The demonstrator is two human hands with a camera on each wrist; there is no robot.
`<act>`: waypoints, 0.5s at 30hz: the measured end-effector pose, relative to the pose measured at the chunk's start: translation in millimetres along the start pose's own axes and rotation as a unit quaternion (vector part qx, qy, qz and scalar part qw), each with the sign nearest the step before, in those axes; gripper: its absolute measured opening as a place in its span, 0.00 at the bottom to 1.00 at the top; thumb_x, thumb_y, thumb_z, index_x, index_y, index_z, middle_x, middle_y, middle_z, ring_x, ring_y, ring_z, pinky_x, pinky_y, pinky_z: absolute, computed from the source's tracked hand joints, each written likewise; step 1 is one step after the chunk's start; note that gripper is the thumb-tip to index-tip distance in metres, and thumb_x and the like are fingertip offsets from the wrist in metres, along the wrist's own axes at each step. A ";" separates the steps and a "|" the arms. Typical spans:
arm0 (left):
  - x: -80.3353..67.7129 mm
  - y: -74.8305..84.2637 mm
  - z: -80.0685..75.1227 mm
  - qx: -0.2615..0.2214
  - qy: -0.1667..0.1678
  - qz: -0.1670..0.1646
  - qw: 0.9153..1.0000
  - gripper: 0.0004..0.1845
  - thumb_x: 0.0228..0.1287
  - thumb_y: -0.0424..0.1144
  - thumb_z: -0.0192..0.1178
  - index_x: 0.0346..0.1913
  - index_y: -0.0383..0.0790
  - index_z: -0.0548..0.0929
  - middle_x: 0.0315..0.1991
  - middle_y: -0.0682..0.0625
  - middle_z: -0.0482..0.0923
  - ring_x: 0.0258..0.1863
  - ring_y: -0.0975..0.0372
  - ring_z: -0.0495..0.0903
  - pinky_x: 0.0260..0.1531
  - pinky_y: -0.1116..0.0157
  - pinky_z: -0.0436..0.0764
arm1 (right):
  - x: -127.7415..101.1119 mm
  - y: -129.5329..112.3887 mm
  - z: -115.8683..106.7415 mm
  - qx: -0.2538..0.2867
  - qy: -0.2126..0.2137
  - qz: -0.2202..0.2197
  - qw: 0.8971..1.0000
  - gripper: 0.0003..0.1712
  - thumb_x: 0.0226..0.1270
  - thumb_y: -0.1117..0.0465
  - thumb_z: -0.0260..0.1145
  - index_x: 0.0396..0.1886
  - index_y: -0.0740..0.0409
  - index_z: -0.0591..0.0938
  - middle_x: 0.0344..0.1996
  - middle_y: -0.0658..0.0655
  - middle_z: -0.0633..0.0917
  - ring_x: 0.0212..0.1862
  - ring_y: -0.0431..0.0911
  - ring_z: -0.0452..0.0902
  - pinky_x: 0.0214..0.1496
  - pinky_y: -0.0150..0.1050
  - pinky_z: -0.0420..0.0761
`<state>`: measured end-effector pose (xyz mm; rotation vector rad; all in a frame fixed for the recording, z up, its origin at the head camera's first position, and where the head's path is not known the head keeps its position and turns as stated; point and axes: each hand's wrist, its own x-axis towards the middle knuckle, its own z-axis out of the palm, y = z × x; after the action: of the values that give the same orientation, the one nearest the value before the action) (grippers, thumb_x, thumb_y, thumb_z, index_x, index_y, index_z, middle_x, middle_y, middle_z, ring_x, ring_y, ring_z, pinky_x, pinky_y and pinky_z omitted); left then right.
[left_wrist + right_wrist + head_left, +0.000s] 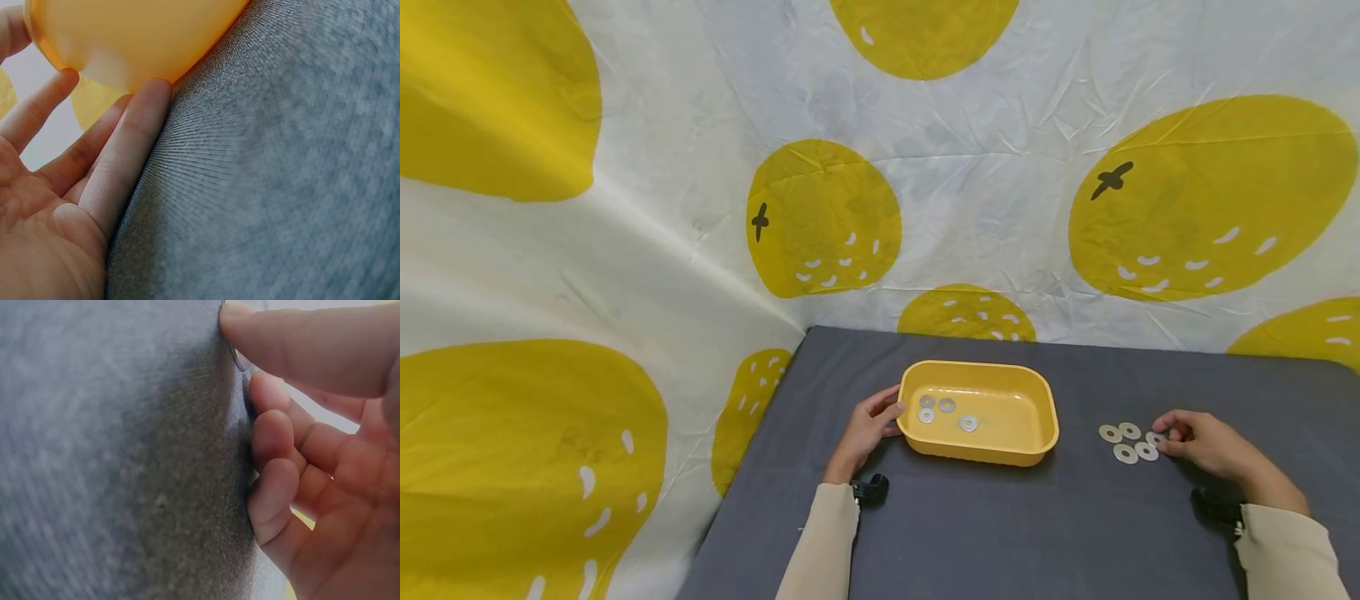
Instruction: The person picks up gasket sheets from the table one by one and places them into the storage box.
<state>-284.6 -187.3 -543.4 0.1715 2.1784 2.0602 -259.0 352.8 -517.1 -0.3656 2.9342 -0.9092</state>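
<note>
A shallow yellow plastic tub stands on the dark cloth, with several flat metal washers lying in its left half. At its left end my left hand touches the rim and outer wall; the left wrist view shows straight fingers against the tub wall. Right of the tub lies a loose group of washers. At the group's right side, my right hand pinches one washer between thumb and forefinger. In the right wrist view its thin edge shows by the thumb, other fingers curled.
Dark grey cloth covers the table. A white sheet printed with yellow fruit hangs behind and along the left side. Each wrist carries a black strapped device, below beige sleeves.
</note>
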 end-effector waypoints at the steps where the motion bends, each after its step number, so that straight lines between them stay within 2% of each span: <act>1: 0.1 0.0 -0.3 0.000 0.000 -0.002 1.000 0.27 0.73 0.47 0.64 0.72 0.50 0.76 0.62 0.38 0.80 0.54 0.53 0.85 0.50 0.59 0.89 | 0.1 -0.3 0.3 -0.001 -0.002 0.002 1.000 0.11 0.65 0.65 0.73 0.43 0.66 0.82 0.28 0.49 0.73 0.29 0.32 0.65 0.32 0.30 0.64; 10: 0.9 0.1 -0.4 -0.002 0.001 -0.002 1.000 0.27 0.73 0.47 0.64 0.72 0.49 0.76 0.62 0.38 0.79 0.53 0.53 0.85 0.49 0.59 0.89 | -0.7 -6.5 -3.7 -0.005 0.013 0.001 1.000 0.15 0.59 0.64 0.77 0.41 0.63 0.80 0.30 0.51 0.76 0.30 0.32 0.66 0.32 0.30 0.66; 15: -0.2 3.3 -0.8 0.001 -0.002 -0.005 1.000 0.27 0.73 0.47 0.64 0.72 0.50 0.75 0.62 0.38 0.79 0.54 0.53 0.85 0.49 0.59 0.89 | -1.2 -10.2 -6.8 0.001 0.000 0.001 1.000 0.15 0.60 0.65 0.76 0.42 0.63 0.80 0.27 0.50 0.75 0.28 0.34 0.66 0.30 0.31 0.65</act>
<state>-284.6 -187.9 -540.1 0.1661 2.1738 2.0513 -256.4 348.7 -505.7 -0.3616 2.9328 -0.9105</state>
